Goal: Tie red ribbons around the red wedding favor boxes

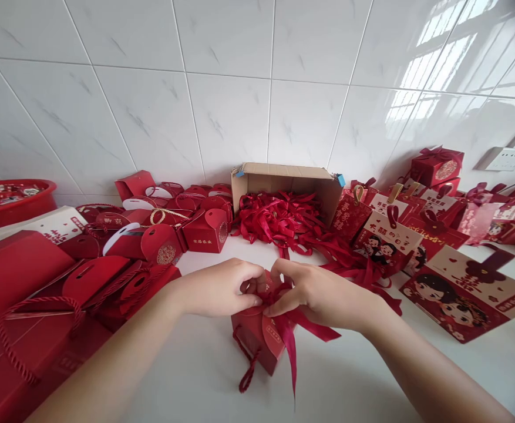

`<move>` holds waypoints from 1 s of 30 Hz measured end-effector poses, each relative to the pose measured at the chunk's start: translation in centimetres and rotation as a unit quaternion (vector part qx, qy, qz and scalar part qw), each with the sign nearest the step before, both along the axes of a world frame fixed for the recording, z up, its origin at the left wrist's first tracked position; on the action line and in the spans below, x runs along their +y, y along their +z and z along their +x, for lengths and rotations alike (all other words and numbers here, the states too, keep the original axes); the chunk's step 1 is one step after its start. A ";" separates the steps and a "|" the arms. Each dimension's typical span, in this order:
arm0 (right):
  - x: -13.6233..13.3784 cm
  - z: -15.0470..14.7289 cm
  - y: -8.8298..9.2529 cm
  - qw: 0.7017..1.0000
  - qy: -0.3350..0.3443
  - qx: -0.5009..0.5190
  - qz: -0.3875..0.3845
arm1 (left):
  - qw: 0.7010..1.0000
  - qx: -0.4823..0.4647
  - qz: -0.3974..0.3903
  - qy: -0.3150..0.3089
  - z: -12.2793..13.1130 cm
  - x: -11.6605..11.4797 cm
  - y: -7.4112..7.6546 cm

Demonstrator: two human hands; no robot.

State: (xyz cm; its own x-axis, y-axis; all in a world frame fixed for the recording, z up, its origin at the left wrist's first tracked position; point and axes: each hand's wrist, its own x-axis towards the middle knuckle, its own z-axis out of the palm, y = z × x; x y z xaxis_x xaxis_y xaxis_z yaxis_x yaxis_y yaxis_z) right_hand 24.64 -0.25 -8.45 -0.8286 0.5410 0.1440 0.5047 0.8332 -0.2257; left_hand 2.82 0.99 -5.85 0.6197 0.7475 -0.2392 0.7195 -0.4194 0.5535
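Observation:
A small red gift box (255,338) sits tilted toward me on the white tabletop, with gold printing on one side and a twisted red cord (249,373) hanging from it. Over its top, a dark red satin ribbon (289,346) is gathered, its loose tails trailing to the right and down. My left hand (226,288) pinches the ribbon between bent fingers and thumb at the box's upper left. From the right, my right hand (316,291) also pinches it, thumb and forefinger close to the left hand. The fingertips partly cover the ribbon's middle, so any knot is hidden.
Behind the hands, a cardboard box (283,170) on its side spills loose red ribbons (279,217). Red gift boxes (206,232) crowd the left, near a red basin (41,200). Printed gift boxes (451,299) stand right. A tiled wall (226,117) closes the back.

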 end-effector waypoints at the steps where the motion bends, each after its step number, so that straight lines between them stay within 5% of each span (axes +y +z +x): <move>1: 0.0 0.0 0.0 1.000 0.001 -0.001 -0.005 | 1.000 0.003 0.006 0.003 0.0 0.0 0.0; 12: 0.0 0.0 0.0 1.000 0.004 0.006 -0.008 | 0.998 -0.010 -0.041 -0.043 0.3 0.3 0.1; 23: 0.1 0.1 -0.1 0.999 0.018 0.019 -0.031 | 0.999 0.016 0.024 0.034 0.1 0.6 0.0; 30: 0.7 0.3 -0.1 0.978 0.036 0.188 -0.081 | 0.997 -0.065 0.031 0.021 0.3 0.3 -1.0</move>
State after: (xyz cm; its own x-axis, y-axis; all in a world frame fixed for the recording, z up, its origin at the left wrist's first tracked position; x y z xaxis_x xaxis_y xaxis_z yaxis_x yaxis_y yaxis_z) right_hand 24.95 0.49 -8.58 -0.7698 0.5244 0.3638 0.3021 0.8015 -0.5161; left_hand 3.09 1.27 -6.84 0.6107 0.7838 -0.1126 0.6612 -0.4266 0.6172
